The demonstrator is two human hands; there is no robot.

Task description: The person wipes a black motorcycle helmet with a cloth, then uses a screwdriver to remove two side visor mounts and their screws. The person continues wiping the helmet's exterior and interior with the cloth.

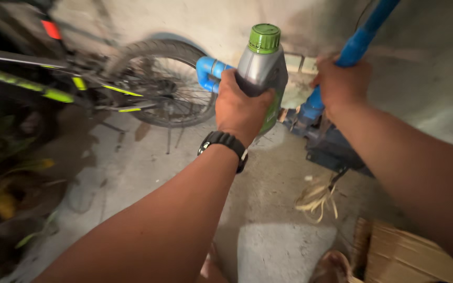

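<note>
My left hand point(239, 107) grips a grey plastic bottle point(263, 68) with a green screw cap, held upright in front of the wall. A black watch sits on that wrist. My right hand point(342, 84) is closed around a blue pipe point(363, 36) that rises up to the right. Below that hand the pipe meets a dark blue pump body point(329, 144) on the floor. A blue pipe elbow point(208, 71) shows just left of the bottle.
A bicycle's rear wheel point(158, 84) and black frame with yellow-green stripes stand at the left against the wall. Plants point(1, 199) fill the lower left. A bundle of pale twine point(315, 196) and a cardboard box point(410, 254) lie on the concrete floor.
</note>
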